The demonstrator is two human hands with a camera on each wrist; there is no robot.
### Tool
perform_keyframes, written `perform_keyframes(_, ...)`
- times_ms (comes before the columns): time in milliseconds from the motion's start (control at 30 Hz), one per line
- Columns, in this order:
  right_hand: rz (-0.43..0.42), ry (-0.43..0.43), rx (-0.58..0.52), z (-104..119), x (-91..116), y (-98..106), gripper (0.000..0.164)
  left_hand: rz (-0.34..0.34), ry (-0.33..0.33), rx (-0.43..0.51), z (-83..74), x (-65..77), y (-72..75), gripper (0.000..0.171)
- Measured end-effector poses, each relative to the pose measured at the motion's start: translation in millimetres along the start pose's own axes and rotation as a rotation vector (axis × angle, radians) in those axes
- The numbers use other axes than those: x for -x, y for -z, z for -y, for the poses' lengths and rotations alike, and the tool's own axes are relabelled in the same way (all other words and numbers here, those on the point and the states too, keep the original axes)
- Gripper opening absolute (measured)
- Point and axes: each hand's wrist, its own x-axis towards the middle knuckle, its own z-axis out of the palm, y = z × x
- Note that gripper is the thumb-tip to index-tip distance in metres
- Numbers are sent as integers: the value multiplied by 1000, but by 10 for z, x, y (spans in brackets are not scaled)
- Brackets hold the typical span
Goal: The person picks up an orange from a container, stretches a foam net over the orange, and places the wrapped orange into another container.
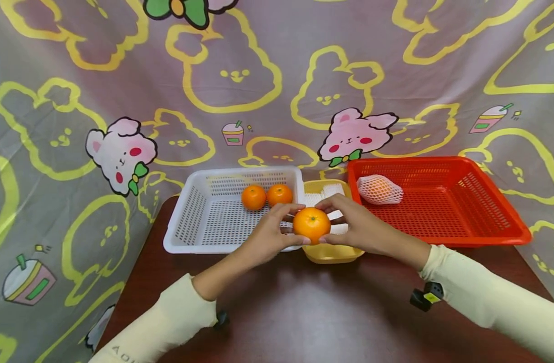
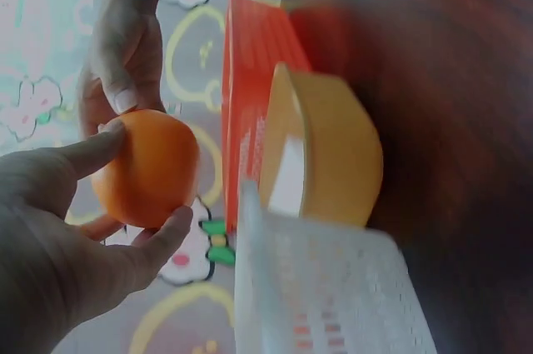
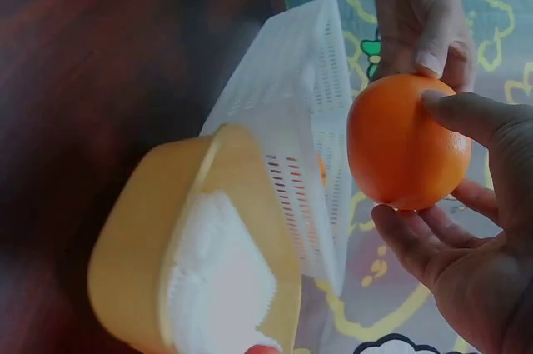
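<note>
Between both hands an orange point(image 1: 311, 225) is held up above the front of the yellow basket point(image 1: 333, 254). The left hand point(image 1: 271, 229) grips its left side, thumb toward the near side and fingers behind. From the right, the right hand point(image 1: 359, 225) grips the same orange in a like way. In the left wrist view the orange point(image 2: 148, 169) sits between the thumb and fingers; the right wrist view shows the orange point(image 3: 408, 142) bare, without a net. White foam nets point(image 3: 218, 275) lie in the yellow basket, partly hidden by the hands in the head view.
At left stands a white basket point(image 1: 177, 237) with two oranges point(image 1: 254, 197) in it. The red basket point(image 1: 481, 237) at right holds one orange in a white foam net point(image 1: 379, 190). All stand on a dark brown table point(image 1: 277, 312), before a patterned cloth point(image 1: 277, 65).
</note>
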Motion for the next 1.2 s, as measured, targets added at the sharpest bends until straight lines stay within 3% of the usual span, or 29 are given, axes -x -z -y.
perform_keyframes(100,-9,-15,6,9,190,36,64,26,-17,-14,-72,49,-119,63)
perform_keyframes(300,-39,42,46,-51,530,11,64,105,-95,-63,-173,182,-333,62)
perform_keyframes(500,-66,97,44,-135,737,-77,60,141,-214,-226,-158,314,-474,63)
perform_keyframes(667,-68,124,52,-202,860,-189,56,154,-254,-280,-82,403,-591,64)
perform_keyframes(900,36,113,-105,-333,1045,-412,48,212,-204,-255,127,580,-778,69)
perform_keyframes(1200,11,144,29,-533,1156,-689,51,213,-168,-272,397,715,-1035,70)
